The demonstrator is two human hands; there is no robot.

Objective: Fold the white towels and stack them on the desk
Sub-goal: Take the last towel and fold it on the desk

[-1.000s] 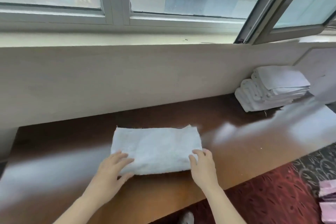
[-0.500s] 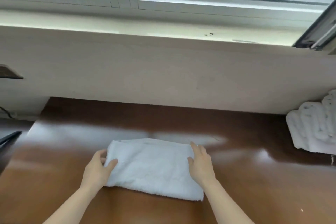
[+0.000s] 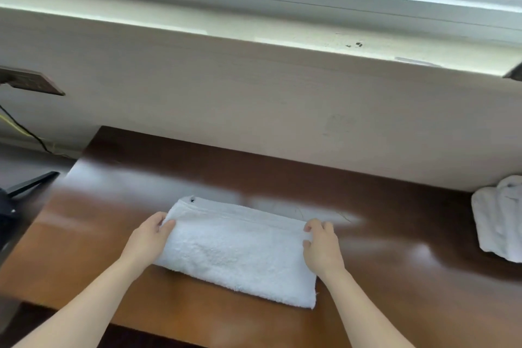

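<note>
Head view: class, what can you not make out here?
- Towel stack: cut off by the right edge; count unknown.
- Folded towel: layers hidden beneath its top face.
- Dark object, left edge: blurred and cut off.

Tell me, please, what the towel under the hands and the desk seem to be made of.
The towel looks like white terry cloth, probably cotton: nubby looped pile, with a flat woven band along its far edge. The desk looks like brown wood or wood-look laminate, I cannot tell which, with a glossy finish: it mirrors the window light in bright streaks.
</note>
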